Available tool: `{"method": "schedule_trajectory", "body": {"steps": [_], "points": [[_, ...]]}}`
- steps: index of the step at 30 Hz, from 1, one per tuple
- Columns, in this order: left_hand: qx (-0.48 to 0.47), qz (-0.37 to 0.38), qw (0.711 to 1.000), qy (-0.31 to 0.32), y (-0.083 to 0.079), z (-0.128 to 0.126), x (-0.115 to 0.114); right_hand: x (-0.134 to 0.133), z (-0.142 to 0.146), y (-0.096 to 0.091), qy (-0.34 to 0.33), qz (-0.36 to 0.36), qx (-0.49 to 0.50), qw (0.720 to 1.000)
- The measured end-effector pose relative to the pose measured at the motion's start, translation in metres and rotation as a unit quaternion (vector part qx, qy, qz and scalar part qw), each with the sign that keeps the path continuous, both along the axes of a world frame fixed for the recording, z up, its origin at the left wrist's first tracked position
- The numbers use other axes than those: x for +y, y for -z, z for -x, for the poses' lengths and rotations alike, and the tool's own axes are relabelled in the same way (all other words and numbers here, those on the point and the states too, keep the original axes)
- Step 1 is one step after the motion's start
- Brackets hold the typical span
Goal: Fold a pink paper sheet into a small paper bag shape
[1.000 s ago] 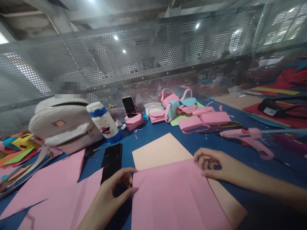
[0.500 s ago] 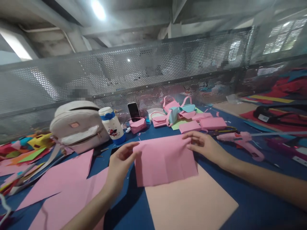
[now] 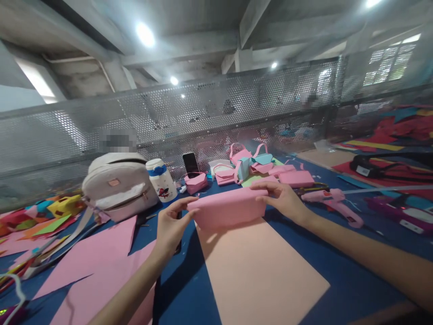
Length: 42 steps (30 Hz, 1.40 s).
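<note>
A pink paper sheet (image 3: 230,210), bent over along its top, is held up between my two hands. My left hand (image 3: 174,221) pinches its left end between thumb and fingers. At the right end my right hand (image 3: 282,198) grips the same sheet, thumb below and fingers on top. Under the paper's lower edge lies a peach-coloured sheet (image 3: 260,271) on the blue table (image 3: 182,289). Small pink paper bags (image 3: 225,175) stand beyond my hands. Larger pink sheets (image 3: 115,280) lie beside my left forearm.
A white backpack (image 3: 118,185) and a white-and-blue bottle (image 3: 162,180) stand at the back left. A phone (image 3: 190,164) leans upright behind a small bag. On the right lie a pink glue gun (image 3: 333,203) and a purple device (image 3: 399,212). A perforated metal screen (image 3: 209,113) closes off the back.
The pink sheet has gone from hanging fairly flat to a folded, shorter shape, its lower edge now higher. Both hands still grip its ends. The camera view has tilted up slightly.
</note>
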<state>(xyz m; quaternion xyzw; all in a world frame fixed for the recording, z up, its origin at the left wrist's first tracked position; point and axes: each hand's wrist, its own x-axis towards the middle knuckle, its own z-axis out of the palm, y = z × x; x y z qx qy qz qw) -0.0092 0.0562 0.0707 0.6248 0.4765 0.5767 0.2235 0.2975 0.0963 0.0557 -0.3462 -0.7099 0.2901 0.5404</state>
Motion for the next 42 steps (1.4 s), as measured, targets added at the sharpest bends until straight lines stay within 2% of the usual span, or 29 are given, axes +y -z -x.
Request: {"method": "schedule_trajectory", "body": {"steps": [6, 12, 17, 26, 34, 39, 42], "points": [[0.068, -0.043, 0.997, -0.013, -0.009, 0.002, -0.009, -0.004, -0.004, -0.005, -0.017, -0.008, 0.016, 1.000], [0.182, -0.141, 0.973, -0.031, -0.007, -0.001, -0.018, -0.008, -0.008, 0.001, 0.037, -0.054, -0.050, 0.997], [0.180, -0.152, 0.972, -0.025, -0.002, -0.002, -0.019, -0.009, -0.008, 0.003, 0.065, -0.082, -0.088, 0.991], [0.176, -0.154, 0.972, -0.009, -0.006, -0.004, -0.022, -0.013, -0.008, -0.001, 0.090, -0.136, -0.112, 0.980], [0.188, -0.182, 0.965, 0.000, -0.004, -0.002, -0.016, -0.012, -0.008, 0.000, 0.068, -0.115, -0.098, 0.986], [0.244, -0.215, 0.946, -0.009, -0.008, 0.002, -0.015, -0.013, -0.008, -0.002, 0.080, -0.143, -0.119, 0.979], [0.245, -0.213, 0.946, -0.014, -0.017, 0.000, -0.015, -0.010, -0.007, -0.004, 0.125, -0.187, -0.145, 0.964]]}}
